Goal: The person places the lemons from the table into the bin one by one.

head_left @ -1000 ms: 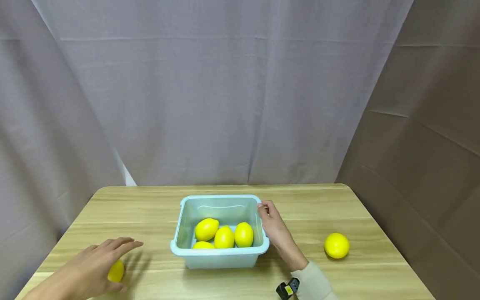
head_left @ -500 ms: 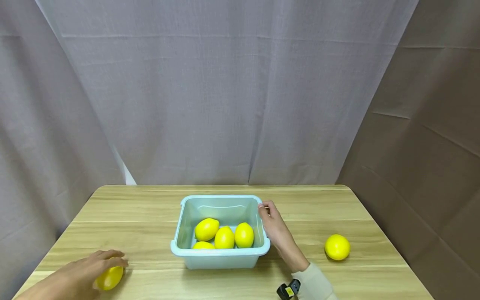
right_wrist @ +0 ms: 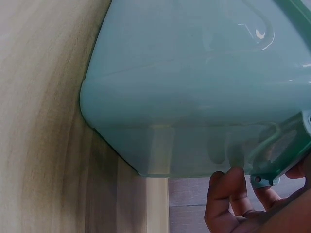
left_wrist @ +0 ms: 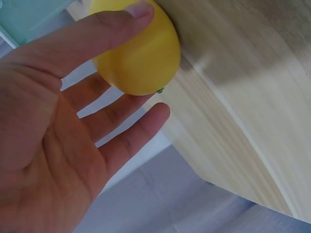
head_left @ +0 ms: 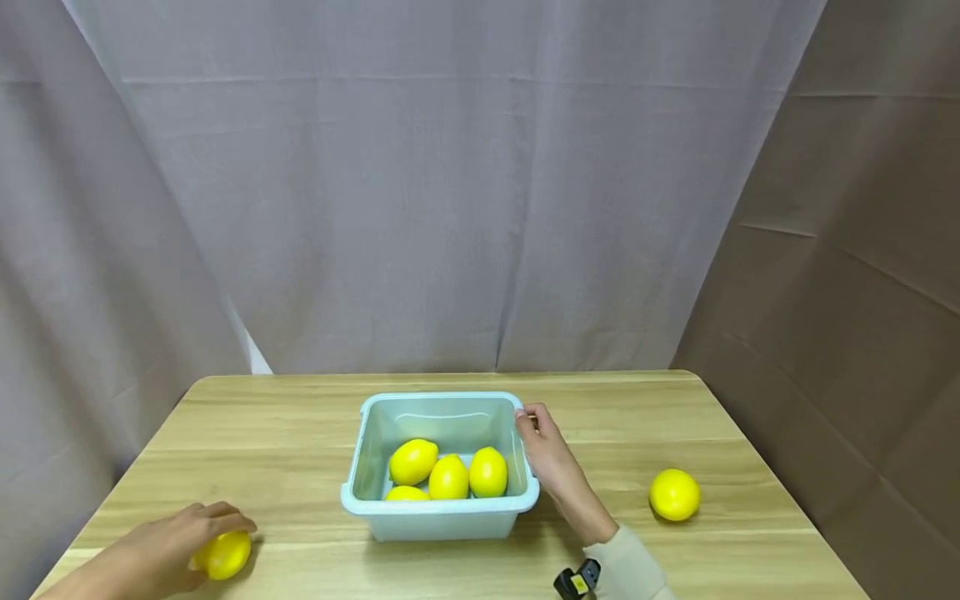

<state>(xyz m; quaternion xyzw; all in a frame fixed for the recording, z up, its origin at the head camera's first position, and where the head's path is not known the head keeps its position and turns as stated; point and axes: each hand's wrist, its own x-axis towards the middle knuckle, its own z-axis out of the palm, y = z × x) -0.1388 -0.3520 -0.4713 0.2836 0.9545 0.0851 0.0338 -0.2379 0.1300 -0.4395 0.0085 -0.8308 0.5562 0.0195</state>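
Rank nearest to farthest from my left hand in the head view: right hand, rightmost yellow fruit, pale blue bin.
1. Pale blue bin, right of your left hand.
2. Right hand, at the bin's right side.
3. Yellow fruit, farthest right.

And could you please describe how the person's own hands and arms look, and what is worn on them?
The right arm has a pale cream sleeve. By its cuff sits a small black device with a yellow patch. The left wrist shows no sleeve within the picture. I see no glove on the left grip or the right grip.
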